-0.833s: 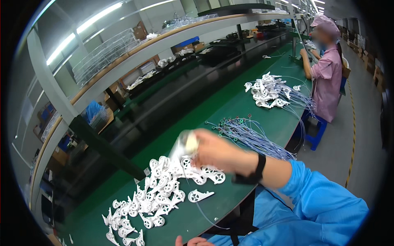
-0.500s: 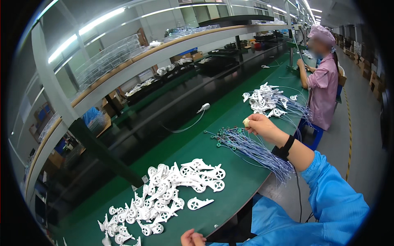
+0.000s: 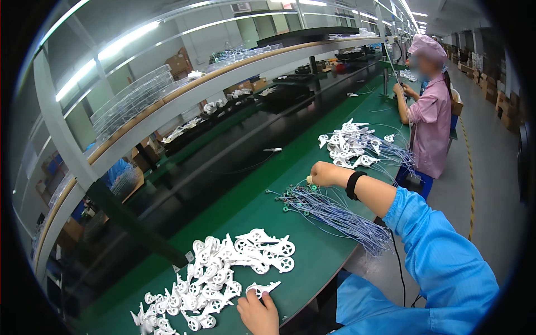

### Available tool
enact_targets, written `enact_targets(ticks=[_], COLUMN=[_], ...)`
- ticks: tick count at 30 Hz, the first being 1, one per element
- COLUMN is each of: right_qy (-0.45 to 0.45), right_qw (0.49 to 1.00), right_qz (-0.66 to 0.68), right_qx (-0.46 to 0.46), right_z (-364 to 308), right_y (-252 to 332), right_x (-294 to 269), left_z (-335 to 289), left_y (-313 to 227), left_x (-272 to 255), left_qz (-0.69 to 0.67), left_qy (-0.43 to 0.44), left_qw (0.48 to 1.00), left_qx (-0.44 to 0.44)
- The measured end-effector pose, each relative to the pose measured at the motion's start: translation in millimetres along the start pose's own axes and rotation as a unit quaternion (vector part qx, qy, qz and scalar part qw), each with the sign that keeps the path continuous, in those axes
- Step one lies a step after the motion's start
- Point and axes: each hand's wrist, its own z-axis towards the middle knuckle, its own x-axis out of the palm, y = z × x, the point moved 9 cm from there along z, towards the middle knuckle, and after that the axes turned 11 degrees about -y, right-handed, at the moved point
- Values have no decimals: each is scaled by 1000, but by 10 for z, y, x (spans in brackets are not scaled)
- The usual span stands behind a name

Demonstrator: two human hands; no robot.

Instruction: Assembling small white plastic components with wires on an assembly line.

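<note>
My left hand (image 3: 258, 315) is at the near edge of the green table, thumb and fingers closed about a white plastic housing (image 3: 263, 288) with a round, spoked end and a pointed arm. That piece lies just apart from a heap of similar white housings (image 3: 215, 273). Farther right, my right hand (image 3: 330, 174), a black band on its wrist, reaches over the head end of a bundle of grey-blue cables (image 3: 335, 215). Its fingertips are pinched together, with something cream-coloured at the tips; whether they grip a cable is hidden. Small green rings (image 3: 286, 209) cap the cable ends.
More white housings with cables (image 3: 346, 146) lie farther up the table. A co-worker in pink (image 3: 430, 106) sits beyond them. Along the left runs a dark belt (image 3: 223, 162) carrying one white piece (image 3: 272, 149), below a shelf (image 3: 195, 84) with clear trays; a post stands nearby.
My left hand has moved up from the lower edge onto the single white housing. My right hand has lowered leftward to the cable ends. The white piece on the belt has shifted.
</note>
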Motion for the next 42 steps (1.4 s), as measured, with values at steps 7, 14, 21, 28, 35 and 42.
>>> enact_targets(ticks=[7,14,21,28,35,42], right_qy=[-192,-245,-197,-87,-204,-240], right_qw=[936,880,946,873,782,765], right_qz=[-63,-180,-96,470,575,594], right_qx=[-287,-365,-241,-94,-130,-61], right_z=[-720,-1082,-800,-821,-1278,-1750], right_y=[326,577,300,413,247,-110], right_x=[-190,85,2,-1002,-2167,-2356], left_z=[-17,-68,62,45,37,-39], left_y=[-32,-52,-100,-135,-317,-279], left_x=[-46,-98,122,208,-33,-93], left_qz=[-12,-17,21,-84,-143,-180], left_qy=[-35,-60,14,-43,-62,-30], left_qw=[999,998,997,995,988,983], left_qx=[21,29,-76,-38,-15,18])
